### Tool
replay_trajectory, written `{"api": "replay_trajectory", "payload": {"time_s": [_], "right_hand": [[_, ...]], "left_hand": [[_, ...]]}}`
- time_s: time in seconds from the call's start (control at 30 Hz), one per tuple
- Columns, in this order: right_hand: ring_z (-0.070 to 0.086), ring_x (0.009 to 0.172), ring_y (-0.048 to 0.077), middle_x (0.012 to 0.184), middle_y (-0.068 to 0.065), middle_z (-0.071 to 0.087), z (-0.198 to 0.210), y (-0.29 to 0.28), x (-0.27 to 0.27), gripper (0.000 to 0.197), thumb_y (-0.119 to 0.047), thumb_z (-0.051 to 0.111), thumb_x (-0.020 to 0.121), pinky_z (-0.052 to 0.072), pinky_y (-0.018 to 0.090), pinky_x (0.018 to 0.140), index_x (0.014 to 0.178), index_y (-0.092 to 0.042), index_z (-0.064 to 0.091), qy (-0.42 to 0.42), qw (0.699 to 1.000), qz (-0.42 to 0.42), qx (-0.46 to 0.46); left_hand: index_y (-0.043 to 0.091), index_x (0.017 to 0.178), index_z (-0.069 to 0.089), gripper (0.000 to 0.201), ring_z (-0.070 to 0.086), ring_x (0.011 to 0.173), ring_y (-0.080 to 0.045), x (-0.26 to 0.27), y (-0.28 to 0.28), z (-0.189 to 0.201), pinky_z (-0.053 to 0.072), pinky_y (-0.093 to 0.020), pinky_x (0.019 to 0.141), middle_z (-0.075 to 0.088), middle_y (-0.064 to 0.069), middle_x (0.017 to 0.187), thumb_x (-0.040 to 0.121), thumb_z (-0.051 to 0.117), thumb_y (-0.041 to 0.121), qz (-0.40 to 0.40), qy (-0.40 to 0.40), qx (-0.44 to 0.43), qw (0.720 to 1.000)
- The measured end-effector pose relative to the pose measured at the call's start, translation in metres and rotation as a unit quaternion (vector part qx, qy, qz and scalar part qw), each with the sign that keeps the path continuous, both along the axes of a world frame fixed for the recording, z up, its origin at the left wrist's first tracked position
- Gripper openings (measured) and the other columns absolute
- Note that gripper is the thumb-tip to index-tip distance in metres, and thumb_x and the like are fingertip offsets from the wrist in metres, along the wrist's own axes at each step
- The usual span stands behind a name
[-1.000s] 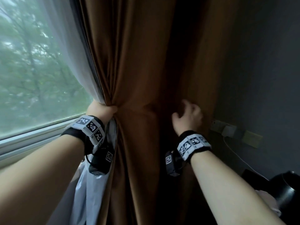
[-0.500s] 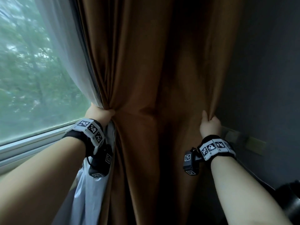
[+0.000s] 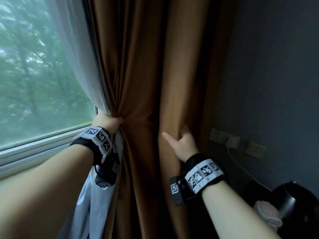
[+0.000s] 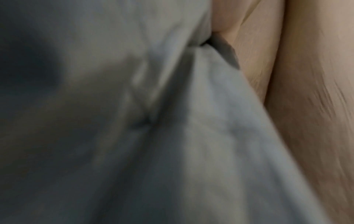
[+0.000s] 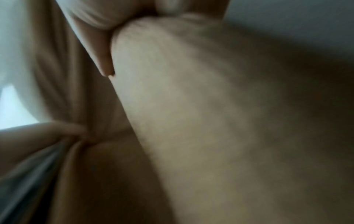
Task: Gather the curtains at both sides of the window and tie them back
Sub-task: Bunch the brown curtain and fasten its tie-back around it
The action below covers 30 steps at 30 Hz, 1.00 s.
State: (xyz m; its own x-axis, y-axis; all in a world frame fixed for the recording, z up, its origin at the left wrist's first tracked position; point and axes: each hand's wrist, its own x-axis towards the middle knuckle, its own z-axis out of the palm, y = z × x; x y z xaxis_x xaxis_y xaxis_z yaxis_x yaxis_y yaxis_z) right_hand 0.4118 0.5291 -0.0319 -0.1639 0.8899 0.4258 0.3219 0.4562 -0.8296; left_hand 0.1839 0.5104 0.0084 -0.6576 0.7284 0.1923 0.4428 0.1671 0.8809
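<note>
A heavy brown curtain (image 3: 143, 75) hangs in the middle of the head view, with a white sheer curtain (image 3: 81, 66) on its window side. My left hand (image 3: 110, 121) grips both, bunched together at sill height; its fingers are hidden in the cloth. Pale lining (image 3: 93, 204) hangs below that hand and fills the blurred left wrist view as lining (image 4: 172, 136) beside brown curtain (image 4: 306, 106). My right hand (image 3: 178, 138) holds a thick fold of the brown curtain's right part, fingers curled behind it, thumb pointing left. The right wrist view shows that fold (image 5: 191, 121) and my left hand (image 5: 38, 133).
The window (image 3: 34, 75) and its sill (image 3: 43, 145) lie to the left. A dark wall (image 3: 276, 66) on the right carries sockets (image 3: 217, 135), a plugged charger (image 3: 232, 143) with a white cable, and a switch plate (image 3: 255, 150). A black kettle-like object (image 3: 293, 204) stands at bottom right.
My right hand went out to the curtain's right edge, took hold of it, and has drawn that fold left toward my left hand. My left hand keeps its grip in place.
</note>
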Motion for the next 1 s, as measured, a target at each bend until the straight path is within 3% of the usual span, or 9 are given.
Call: {"api": "replay_trajectory", "payload": {"time_s": [0.13,0.33,0.47,0.6,0.67,0.73,0.8,0.9,1.0], "right_hand": [[0.040,0.128,0.008,0.144,-0.003,0.038,0.003,-0.029,-0.041,0.043,-0.013,0.063,0.082,0.024,0.009,0.098,0.124,-0.011,0.057,-0.076,0.988,0.094,0.101],[0.014,0.145,0.017,0.158,-0.001,0.009,-0.014,-0.041,-0.083,0.072,-0.011,0.051,0.082,0.021,0.029,0.115,0.146,-0.026,0.022,-0.218,0.961,0.149,0.083],[0.016,0.144,0.018,0.158,-0.005,0.005,-0.025,-0.033,-0.088,0.076,-0.021,0.054,0.081,0.023,0.034,0.116,0.145,-0.035,0.017,-0.206,0.959,0.186,0.061],[0.004,0.144,0.012,0.158,0.002,0.012,-0.020,-0.028,-0.082,0.069,-0.022,0.062,0.086,0.010,0.027,0.116,0.146,-0.017,0.028,-0.247,0.932,0.255,0.078],[0.014,0.140,0.007,0.150,0.004,0.032,-0.027,-0.021,-0.071,0.051,-0.018,0.061,0.089,0.010,0.026,0.117,0.137,-0.011,0.045,-0.172,0.941,0.290,0.042],[0.037,0.132,0.009,0.138,0.003,0.051,-0.033,-0.002,-0.053,0.034,-0.016,0.058,0.091,0.022,0.027,0.115,0.124,-0.012,0.059,-0.056,0.977,0.205,0.006],[0.046,0.127,0.017,0.134,0.002,0.052,-0.031,0.027,-0.027,0.036,-0.019,0.058,0.091,0.031,0.026,0.110,0.126,-0.017,0.056,0.020,1.000,0.009,-0.020],[0.041,0.130,0.027,0.143,0.007,0.038,-0.016,0.074,0.018,0.065,-0.033,0.065,0.083,0.035,0.040,0.108,0.139,-0.024,0.035,0.112,0.958,-0.242,-0.110],[0.036,0.133,0.032,0.148,0.010,0.029,-0.003,0.107,0.049,0.094,-0.045,0.072,0.072,0.031,0.048,0.109,0.145,-0.028,0.016,0.130,0.925,-0.310,-0.177]], "left_hand": [[0.010,0.131,0.046,0.082,0.058,0.103,-0.031,0.011,-0.018,-0.001,0.039,-0.028,0.080,0.059,-0.014,0.117,0.056,0.068,0.032,-0.023,-0.026,0.020,0.999],[0.018,0.116,0.058,0.043,0.062,0.088,-0.010,0.027,-0.049,0.001,0.051,-0.018,0.076,0.064,0.002,0.101,0.076,0.074,0.021,-0.190,-0.138,0.157,0.959],[0.015,0.122,0.054,0.056,0.065,0.086,-0.007,0.026,-0.057,0.005,0.053,-0.029,0.088,0.066,0.004,0.099,0.071,0.074,0.026,-0.264,-0.173,0.105,0.943],[0.018,0.116,0.059,0.050,0.062,0.079,-0.014,0.021,-0.051,0.008,0.045,-0.027,0.079,0.066,0.002,0.092,0.070,0.079,0.021,-0.125,-0.115,0.087,0.982],[0.013,0.120,0.058,0.046,0.060,0.088,-0.023,0.017,-0.046,0.008,0.041,-0.026,0.078,0.065,-0.009,0.107,0.076,0.072,0.019,-0.044,-0.069,0.069,0.994],[0.008,0.122,0.056,0.047,0.059,0.101,-0.029,0.012,-0.039,0.008,0.038,-0.026,0.078,0.062,-0.015,0.118,0.078,0.068,0.018,-0.018,-0.028,0.041,0.999],[0.007,0.124,0.054,0.049,0.058,0.106,-0.032,0.007,-0.031,0.007,0.038,-0.028,0.078,0.060,-0.017,0.121,0.079,0.067,0.018,-0.005,-0.009,0.017,1.000],[0.006,0.128,0.047,0.057,0.057,0.107,-0.034,0.000,-0.016,0.005,0.040,-0.031,0.079,0.057,-0.018,0.123,0.077,0.068,0.021,0.015,0.009,-0.014,1.000],[0.006,0.132,0.039,0.062,0.055,0.110,-0.037,-0.002,-0.003,0.003,0.042,-0.036,0.085,0.054,-0.019,0.125,0.078,0.066,0.021,0.037,0.024,-0.027,0.999]]}}
